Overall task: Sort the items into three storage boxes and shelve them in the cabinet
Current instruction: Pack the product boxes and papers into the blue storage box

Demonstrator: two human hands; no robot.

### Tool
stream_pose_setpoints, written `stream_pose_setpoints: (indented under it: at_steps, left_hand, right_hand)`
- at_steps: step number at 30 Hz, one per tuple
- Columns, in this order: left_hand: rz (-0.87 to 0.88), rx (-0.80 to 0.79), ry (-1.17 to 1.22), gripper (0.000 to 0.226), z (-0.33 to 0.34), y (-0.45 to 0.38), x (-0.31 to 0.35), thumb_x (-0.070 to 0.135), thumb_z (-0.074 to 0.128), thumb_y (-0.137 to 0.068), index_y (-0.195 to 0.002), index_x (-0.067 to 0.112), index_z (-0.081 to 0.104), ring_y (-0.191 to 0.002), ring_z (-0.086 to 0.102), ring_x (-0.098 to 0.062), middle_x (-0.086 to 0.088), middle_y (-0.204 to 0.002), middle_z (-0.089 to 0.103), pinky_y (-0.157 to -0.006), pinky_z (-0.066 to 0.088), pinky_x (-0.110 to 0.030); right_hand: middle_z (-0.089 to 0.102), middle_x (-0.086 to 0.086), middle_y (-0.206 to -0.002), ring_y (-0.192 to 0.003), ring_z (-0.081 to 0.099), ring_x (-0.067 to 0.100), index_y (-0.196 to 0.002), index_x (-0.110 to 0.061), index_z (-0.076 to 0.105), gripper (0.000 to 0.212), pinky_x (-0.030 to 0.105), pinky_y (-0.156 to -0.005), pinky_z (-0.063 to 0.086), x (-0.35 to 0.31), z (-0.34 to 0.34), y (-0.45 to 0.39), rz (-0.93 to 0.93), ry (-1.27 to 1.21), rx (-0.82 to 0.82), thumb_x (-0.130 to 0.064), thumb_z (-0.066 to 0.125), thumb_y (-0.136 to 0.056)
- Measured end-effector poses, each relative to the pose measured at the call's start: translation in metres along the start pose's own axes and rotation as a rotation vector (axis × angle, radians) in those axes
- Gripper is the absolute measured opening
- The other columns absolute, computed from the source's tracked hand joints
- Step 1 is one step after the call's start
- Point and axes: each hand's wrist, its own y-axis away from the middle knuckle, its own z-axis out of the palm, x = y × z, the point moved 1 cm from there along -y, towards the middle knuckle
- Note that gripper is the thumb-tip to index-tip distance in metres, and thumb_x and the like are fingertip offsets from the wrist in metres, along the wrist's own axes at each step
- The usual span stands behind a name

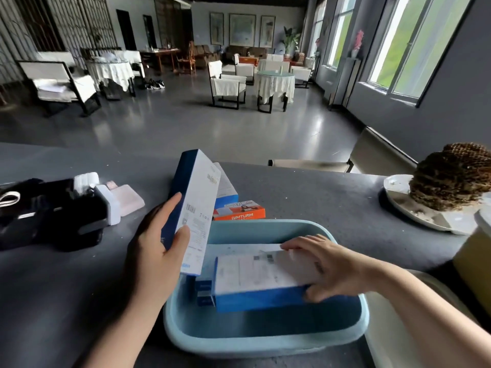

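While the left hand (156, 251) grips a tall blue-and-white cardboard box (195, 208) upright over the light blue plastic storage bin (265, 338) on the grey counter (305, 192), the right hand (326, 264) clasps a flat blue-and-white carton (255, 277) inside that bin, fingers on top, thumb at its side.

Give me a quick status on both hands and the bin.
Left hand grips upright blue-and-white carton. Right hand holds flat blue-and-white carton inside light blue plastic bin. Nothing blocking.
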Motion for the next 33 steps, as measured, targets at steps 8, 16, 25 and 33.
stream_pose_setpoints:
  at_steps: [8, 16, 25, 33]
  left_hand:
    - [-0.014, 0.011, 0.036, 0.053, 0.004, 0.006, -0.004, 0.023, 0.055, -0.08, -0.131, 0.038, 0.051, -0.113, 0.057, -0.009, 0.013, -0.127, 0.059, -0.092, 0.048, -0.03]
    - [-0.024, -0.089, 0.052, 0.052, 0.028, 0.012, -0.014, 0.025, 0.054, -0.084, -0.134, 0.039, 0.048, -0.118, 0.055, -0.007, 0.014, -0.131, 0.056, -0.094, 0.05, -0.039]
    - [-0.035, -0.161, 0.1, 0.051, 0.034, 0.014, -0.02, 0.022, 0.054, -0.085, -0.135, 0.033, 0.049, -0.123, 0.051, -0.005, 0.014, -0.135, 0.053, -0.098, 0.048, -0.041]
    - [-0.056, -0.167, 0.121, 0.051, 0.034, 0.014, -0.021, 0.022, 0.053, -0.084, -0.134, 0.034, 0.049, -0.121, 0.053, -0.006, 0.014, -0.134, 0.054, -0.093, 0.047, -0.024]
  right_hand:
    - [0.034, -0.035, -0.125, -0.124, 0.028, -0.007, -0.14, -0.047, 0.034, 0.097, 0.011, -0.103, 0.027, -0.01, 0.035, 0.004, -0.202, 0.027, 0.074, -0.075, 0.071, -0.055]
    - [0.044, -0.018, -0.124, -0.114, 0.034, -0.008, -0.136, -0.04, 0.048, 0.057, 0.015, -0.103, 0.03, -0.009, 0.064, -0.013, -0.252, -0.042, 0.059, -0.039, 0.069, -0.083]
    - [0.031, -0.024, -0.148, -0.129, 0.026, 0.0, -0.137, -0.046, 0.045, 0.046, 0.019, -0.106, 0.021, -0.029, 0.067, -0.022, -0.352, 0.061, -0.056, -0.03, 0.055, -0.095]
    - [0.045, -0.008, -0.133, -0.121, 0.039, 0.015, -0.136, -0.04, 0.048, 0.037, 0.034, -0.101, 0.034, -0.043, 0.08, -0.038, -0.394, 0.348, -0.12, -0.036, 0.043, -0.099]
